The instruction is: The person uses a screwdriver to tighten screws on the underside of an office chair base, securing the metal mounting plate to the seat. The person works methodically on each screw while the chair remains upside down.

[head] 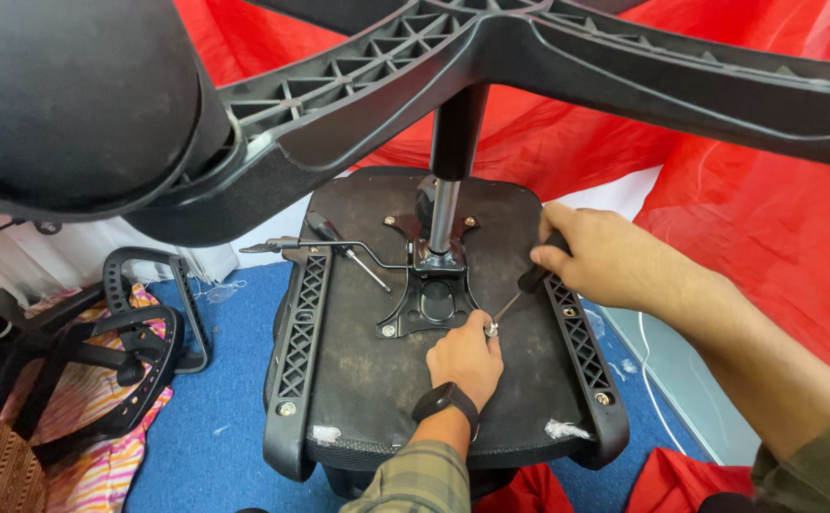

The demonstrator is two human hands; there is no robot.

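1. Upturned office chair seat (358, 380) on blue floor, star base (548, 47) overhead.
2. Black mechanism plate (431, 304) at seat centre; keep flat.
3. Right hand (595, 256) fisted round screwdriver (529, 283); keep shaft upright, press down.
4. Left hand (467, 356) fingertips pinching screw (492, 329) at plate corner; steady tip.

Bright, even light fills the scene, with soft, faint shadows. The draped red fabric backdrop (766, 218) glows as if lit through — saturated, a little blown where white shows. A small glint sits on the chromed steel gas-lift column (443, 214). The black ribbed plastic star base (548, 47) looms close overhead, stretched by wide-angle distortion and slightly soft; the dusty black seat underside (358, 351) is sharp.
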